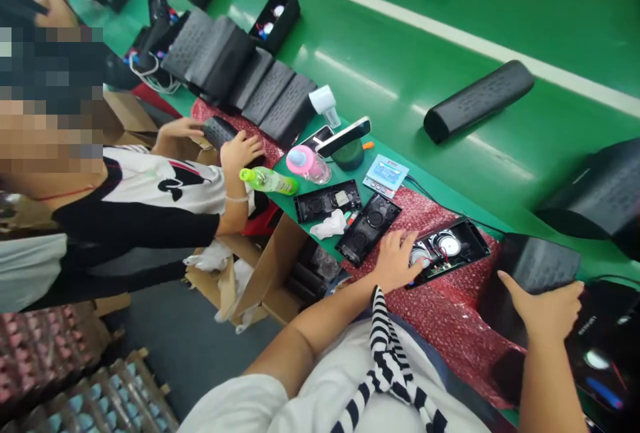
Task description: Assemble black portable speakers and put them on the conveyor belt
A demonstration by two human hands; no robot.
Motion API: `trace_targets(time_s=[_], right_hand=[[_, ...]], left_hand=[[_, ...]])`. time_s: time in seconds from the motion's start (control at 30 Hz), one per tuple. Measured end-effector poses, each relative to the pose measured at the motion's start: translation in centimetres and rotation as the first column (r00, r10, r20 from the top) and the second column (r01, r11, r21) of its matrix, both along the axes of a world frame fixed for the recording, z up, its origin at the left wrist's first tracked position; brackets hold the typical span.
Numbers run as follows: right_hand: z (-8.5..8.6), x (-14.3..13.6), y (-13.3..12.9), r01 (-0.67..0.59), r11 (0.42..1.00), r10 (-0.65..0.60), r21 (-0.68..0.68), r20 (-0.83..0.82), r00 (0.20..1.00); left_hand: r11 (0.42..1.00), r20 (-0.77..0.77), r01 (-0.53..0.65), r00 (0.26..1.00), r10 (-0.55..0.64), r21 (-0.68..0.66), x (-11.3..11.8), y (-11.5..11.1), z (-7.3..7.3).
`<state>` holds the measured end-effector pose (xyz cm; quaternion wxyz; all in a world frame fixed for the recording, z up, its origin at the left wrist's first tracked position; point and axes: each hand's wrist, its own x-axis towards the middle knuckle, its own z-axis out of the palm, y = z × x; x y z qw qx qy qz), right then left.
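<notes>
My left hand rests with fingers spread at the left end of an open black speaker housing, in which two round drivers and red wires show. Red bubble wrap lies beneath the housing. To the right, my right hand is wrapped over the near side of a black speaker cover with a dimpled surface, thumb and fingers on it. Two black panels lie left of my left hand: one close by, the other farther off. A blue-and-white device with a cable sits behind them.
A co-worker at the left handles a black speaker. A green bottle, a pink-capped bottle and a phone stand nearby. Several black speakers are lined up behind. Cardboard boxes sit below the table edge.
</notes>
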<state>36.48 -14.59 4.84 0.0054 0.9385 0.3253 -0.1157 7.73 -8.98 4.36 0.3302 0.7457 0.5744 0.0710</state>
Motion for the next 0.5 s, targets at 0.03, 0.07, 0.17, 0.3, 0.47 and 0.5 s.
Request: trace_targets(time_s=[0.03, 0.07, 0.17, 0.3, 0.47, 0.5], right_hand=[[-0.2, 0.0, 0.3, 0.021, 1.000, -0.021, 0.011, 0.020, 1.000], [-0.4, -0.1, 0.6, 0.045, 0.999, -0.046, 0.029, 0.034, 0.998], [-0.8, -0.2, 0.8, 0.095, 0.995, -0.097, 0.045, 0.056, 0.994], [-0.6, 0.1, 1.0, 0.082, 0.997, -0.082, 0.008, 0.013, 0.997], [0.6, 1.3, 1.1, 0.071, 0.994, -0.077, -0.079, -0.074, 0.994], [0.8, 1.3, 1.0, 0.059, 0.995, -0.063, -0.076, -0.052, 0.997]], left_hand=[[0.999, -0.050, -0.047, 0.998, 0.048, 0.015, -1.4, -0.1, -0.2], [0.995, -0.116, -0.101, 0.988, 0.102, 0.017, -2.7, -0.2, -0.5], [0.967, -0.289, -0.252, 0.929, 0.230, -0.040, -5.6, -0.6, -1.7], [0.955, -0.321, -0.294, 0.909, 0.266, -0.043, -6.5, -0.8, -3.0], [0.956, -0.364, -0.294, 0.889, 0.277, 0.009, -6.7, -0.5, -4.1], [0.961, -0.383, -0.276, 0.887, 0.257, 0.005, -6.8, -0.5, -4.2]])
